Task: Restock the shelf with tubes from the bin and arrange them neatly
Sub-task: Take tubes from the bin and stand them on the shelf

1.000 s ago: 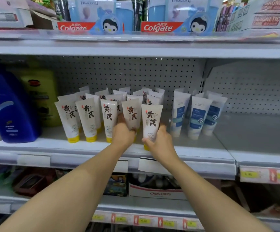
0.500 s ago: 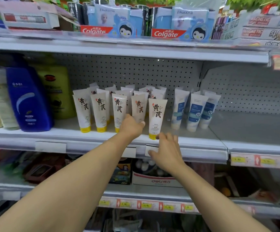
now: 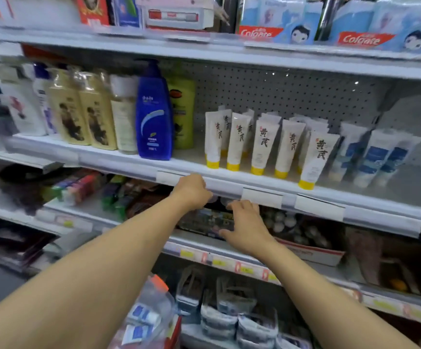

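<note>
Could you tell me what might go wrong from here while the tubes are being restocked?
1. The rightmost yellow-capped tube stands nearest the shelf edge, ahead of its row; a brush from either arm could tip it off.
2. The yellow-capped tubes stand upright on their caps, close together, so knocking one may topple its neighbours.
3. Both the left hand and the right hand are empty and low by the edge; reaching back up blindly could catch the price label holders.

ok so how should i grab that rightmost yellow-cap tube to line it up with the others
Pinch the rightmost yellow-cap tube low on its round body, just above the cap, coming from the front with the right hand. It stands cap-down, leaning back, nearest the shelf edge, with neighbours close on both sides.
</note>
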Motion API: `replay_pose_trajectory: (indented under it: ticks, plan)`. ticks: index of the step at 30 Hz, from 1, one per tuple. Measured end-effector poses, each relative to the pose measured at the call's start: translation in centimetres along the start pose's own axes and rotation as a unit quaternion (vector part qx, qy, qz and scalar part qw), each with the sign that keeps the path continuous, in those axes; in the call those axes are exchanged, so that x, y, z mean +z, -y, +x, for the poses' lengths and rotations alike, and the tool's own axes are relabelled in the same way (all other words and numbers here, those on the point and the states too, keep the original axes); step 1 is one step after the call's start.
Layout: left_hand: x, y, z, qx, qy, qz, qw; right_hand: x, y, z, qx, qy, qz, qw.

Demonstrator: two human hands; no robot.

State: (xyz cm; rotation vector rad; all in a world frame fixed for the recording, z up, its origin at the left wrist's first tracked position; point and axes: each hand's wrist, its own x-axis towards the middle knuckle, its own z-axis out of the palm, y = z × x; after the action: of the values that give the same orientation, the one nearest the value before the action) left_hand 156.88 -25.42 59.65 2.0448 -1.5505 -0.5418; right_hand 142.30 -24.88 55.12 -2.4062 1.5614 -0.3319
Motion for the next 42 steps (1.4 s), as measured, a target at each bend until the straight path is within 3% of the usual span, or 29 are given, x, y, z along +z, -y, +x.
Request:
replay_pose_trajectory:
  ticks: [10,20,30,42]
  plan:
    - [-4.2,17.7,-6.6,-0.125,0.061,0.061,0.988,9.4,10.9,-0.6,-0.069,0.106,-0.004,0.992]
    - [-3.2,31.4,-11.0,-0.265,0.098,0.036,0.958,19.4,16.7,0.4,-0.122,0.223,-0.029,0.967]
    - [3.5,41.0,-12.6,-0.42,0.128,-0.03,0.898,30.8,17.0,3.7,-0.145,0.336,-0.035,0.93]
    - [17.5,49.6,-11.6,-0.59,0.099,-0.133,0.79,43.0,11.6,7.7,-0.087,0.413,-0.043,0.906]
